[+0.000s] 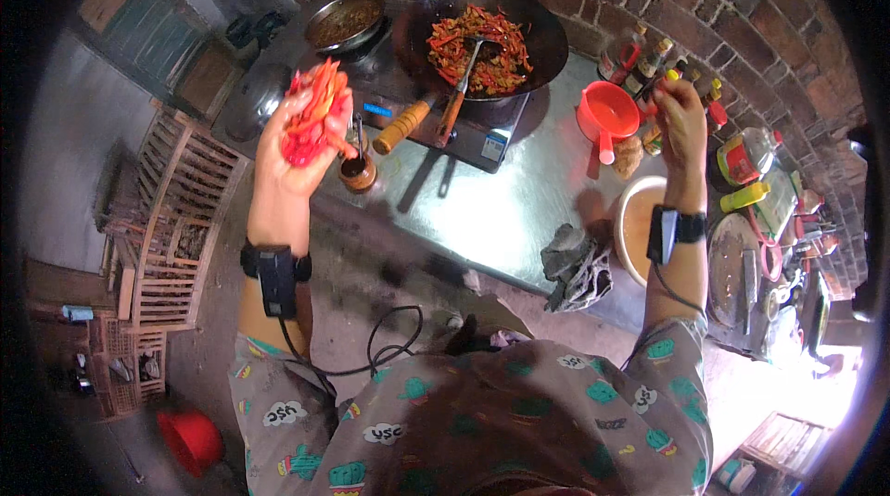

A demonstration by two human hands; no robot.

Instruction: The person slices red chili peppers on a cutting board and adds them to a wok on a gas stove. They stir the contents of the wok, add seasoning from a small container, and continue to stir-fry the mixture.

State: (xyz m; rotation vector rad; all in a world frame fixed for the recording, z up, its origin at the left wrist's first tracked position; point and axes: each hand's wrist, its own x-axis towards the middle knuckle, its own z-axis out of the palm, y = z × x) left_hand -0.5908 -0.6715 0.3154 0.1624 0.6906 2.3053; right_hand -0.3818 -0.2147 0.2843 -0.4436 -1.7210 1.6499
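Note:
My left hand (302, 138), palm up, holds a heap of sliced red peppers (316, 110) in front of the stove's left side. Raised over the right side of the counter is my right hand (678, 106), its fingers pinched together; whether something small is between them I cannot tell. Between the hands, a black wok (549, 44) with a wooden handle stands on the cooktop (487, 141). It contains red pepper strips with browned pieces (480, 54), and a wooden-handled spatula (455, 106) rests in it. A red plastic ladle (605, 113) is left of my right hand.
A metal pan of food (345, 23) stands behind my left hand, a small brown jar (358, 174) beside it. Sauce bottles (653, 58) line the brick wall. At right are a basin of cloudy liquid (640, 218), a grey cloth (577, 266) and a round chopping board (733, 266).

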